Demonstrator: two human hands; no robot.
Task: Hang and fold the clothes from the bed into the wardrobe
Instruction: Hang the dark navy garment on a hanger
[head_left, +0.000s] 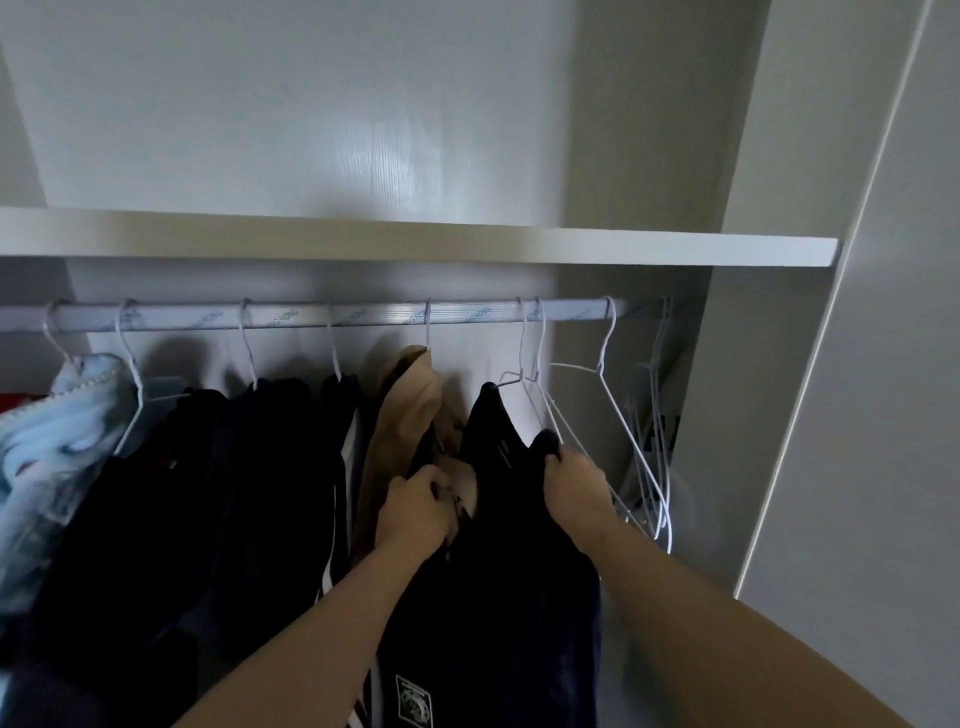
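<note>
Both hands grip a dark garment hanging in the wardrobe. The left hand pinches its front, the right hand its shoulder. Empty hangers hang right of the hands.

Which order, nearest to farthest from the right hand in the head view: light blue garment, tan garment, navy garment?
1. navy garment, gripped by right hand.
2. tan garment, just left.
3. light blue garment, far left.

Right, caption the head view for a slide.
The left hand and right hand grip a dark navy garment on a white wire hanger on the white wardrobe rail.
</note>
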